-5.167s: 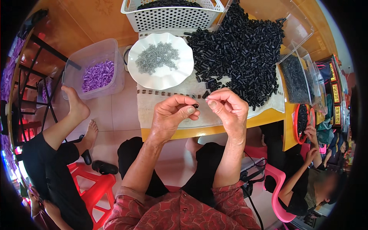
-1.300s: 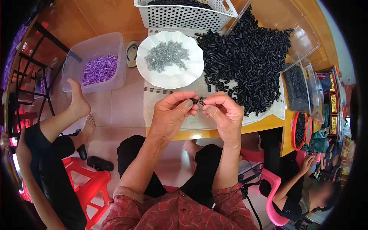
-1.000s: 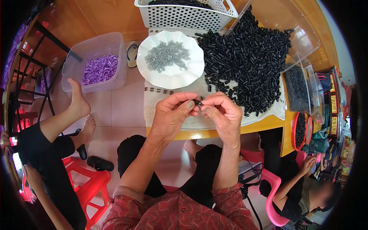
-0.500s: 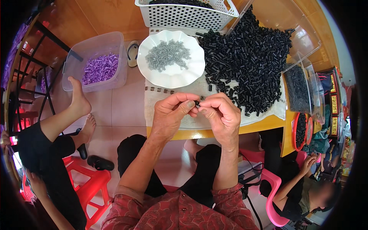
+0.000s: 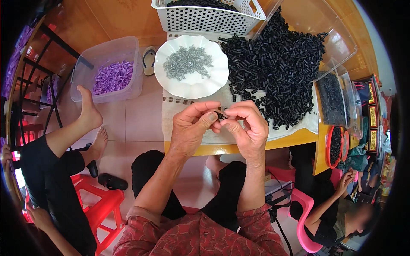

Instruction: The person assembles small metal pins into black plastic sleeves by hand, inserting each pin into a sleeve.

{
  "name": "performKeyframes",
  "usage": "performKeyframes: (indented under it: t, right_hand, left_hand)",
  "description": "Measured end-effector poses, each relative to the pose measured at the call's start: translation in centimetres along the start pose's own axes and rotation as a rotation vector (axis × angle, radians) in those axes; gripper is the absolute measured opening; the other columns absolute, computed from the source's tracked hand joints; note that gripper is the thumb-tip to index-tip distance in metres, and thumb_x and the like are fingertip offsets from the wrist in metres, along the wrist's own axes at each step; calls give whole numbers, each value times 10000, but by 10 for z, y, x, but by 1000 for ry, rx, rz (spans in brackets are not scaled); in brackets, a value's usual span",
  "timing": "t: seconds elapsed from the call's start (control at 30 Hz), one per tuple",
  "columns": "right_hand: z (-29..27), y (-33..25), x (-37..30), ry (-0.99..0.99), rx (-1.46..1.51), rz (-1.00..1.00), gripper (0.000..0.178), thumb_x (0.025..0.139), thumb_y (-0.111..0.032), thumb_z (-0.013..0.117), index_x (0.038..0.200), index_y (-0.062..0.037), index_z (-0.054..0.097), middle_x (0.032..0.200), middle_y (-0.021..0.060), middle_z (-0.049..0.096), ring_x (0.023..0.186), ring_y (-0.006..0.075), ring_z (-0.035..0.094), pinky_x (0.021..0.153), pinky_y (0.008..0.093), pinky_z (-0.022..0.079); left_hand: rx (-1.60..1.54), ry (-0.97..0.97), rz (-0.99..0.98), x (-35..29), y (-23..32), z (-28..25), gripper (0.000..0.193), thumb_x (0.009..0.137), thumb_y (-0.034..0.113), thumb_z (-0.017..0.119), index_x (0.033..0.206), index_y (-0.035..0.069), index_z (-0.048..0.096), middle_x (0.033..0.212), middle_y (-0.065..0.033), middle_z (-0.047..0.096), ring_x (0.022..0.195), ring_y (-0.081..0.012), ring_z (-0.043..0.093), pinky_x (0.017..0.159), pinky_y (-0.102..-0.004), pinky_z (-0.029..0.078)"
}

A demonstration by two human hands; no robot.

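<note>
Over the near edge of the table, my left hand (image 5: 190, 128) pinches a small black plastic piece (image 5: 220, 115) between thumb and fingers. My right hand (image 5: 248, 130) is closed in a pinch right against it; whatever its fingertips hold is too small to make out. Just beyond the hands stands a white scalloped plate (image 5: 163, 81) with a heap of tiny grey, see-through pieces (image 5: 188, 62). To the right of the plate spreads a big pile of short black tube-shaped pieces (image 5: 277, 72), reaching close to my right fingers.
At the back is a white perforated basket (image 5: 205, 20) of black pieces. A clear tub (image 5: 139, 72) with purple pieces is on the left, near a red stool (image 5: 100, 205) and another person's legs. Clear boxes (image 5: 335, 98) and a red tray (image 5: 334, 147) line the right; someone sits on a pink chair (image 5: 305, 213).
Both hands stay in nearly the same place. The fingertips have shifted slightly around the black piece, and more of it shows between them now.
</note>
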State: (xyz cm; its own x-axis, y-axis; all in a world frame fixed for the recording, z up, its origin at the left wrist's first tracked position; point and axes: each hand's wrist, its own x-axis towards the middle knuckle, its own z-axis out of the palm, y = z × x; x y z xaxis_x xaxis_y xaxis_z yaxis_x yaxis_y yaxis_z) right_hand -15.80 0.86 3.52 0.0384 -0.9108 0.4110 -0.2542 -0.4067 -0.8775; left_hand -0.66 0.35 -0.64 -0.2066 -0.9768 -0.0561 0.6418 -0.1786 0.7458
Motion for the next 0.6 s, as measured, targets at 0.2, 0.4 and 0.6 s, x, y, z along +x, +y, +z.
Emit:
performKeyframes:
  t: [0.2,0.4,0.6]
  right_hand:
    - [-1,-1,3,-23,10,-32,202,772,46,747,957,-2,681,925,93,625,766,148,655,655,249,540]
    - [0,3,-3,12,63,1,153,750,37,765,878,-2,691,964,108,652,809,166,651,701,266,544]
    - [5,3,-4,53,26,7,143,747,18,777,855,-8,687,949,112,662,821,179,651,712,277,536]
  left_hand:
    - [-70,-23,-3,2,-3,-2,231,939,-9,582,1165,-19,632,936,-82,674,759,-124,632,681,-269,555]
    - [-173,-56,-11,0,-3,-1,230,942,-8,577,1166,-20,624,999,-116,683,795,-137,638,698,-280,549]
    - [-331,-52,-95,0,-4,-5,222,943,0,581,1159,-11,628,1037,-131,682,815,-156,641,712,-284,540]
